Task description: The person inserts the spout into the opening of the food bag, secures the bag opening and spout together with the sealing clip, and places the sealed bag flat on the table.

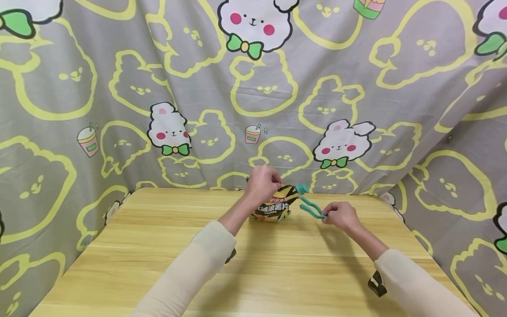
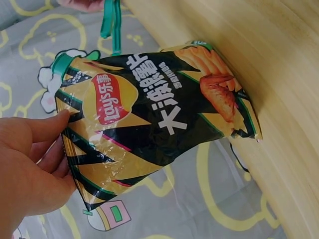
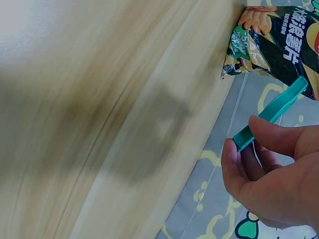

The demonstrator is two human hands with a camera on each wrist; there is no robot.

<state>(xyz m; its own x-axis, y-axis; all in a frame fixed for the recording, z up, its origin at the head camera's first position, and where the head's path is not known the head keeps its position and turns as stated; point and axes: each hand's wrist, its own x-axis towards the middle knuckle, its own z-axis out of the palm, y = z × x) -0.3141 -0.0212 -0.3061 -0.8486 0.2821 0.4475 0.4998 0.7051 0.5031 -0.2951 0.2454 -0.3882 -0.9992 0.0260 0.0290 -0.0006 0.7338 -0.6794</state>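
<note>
A black-and-gold Lay's potato chip bag [image 1: 273, 209] stands upright on the wooden table, near its back edge. My left hand [image 1: 262, 185] pinches the bag's top edge between thumb and fingers, as the left wrist view shows [image 2: 37, 164]. My right hand [image 1: 341, 215] holds a teal bag clip [image 1: 313, 210] by one end, just right of the bag. The clip's two arms are spread apart, and it looks separate from the bag. A rounded teal piece [image 1: 302, 189] sits at the bag's upper right corner; how it is attached cannot be told.
The wooden table [image 1: 158, 251] has a patterned grey curtain [image 1: 206, 79] hanging behind it and along both sides. Dark devices [image 1: 377, 284] show under the sleeves at the wrists.
</note>
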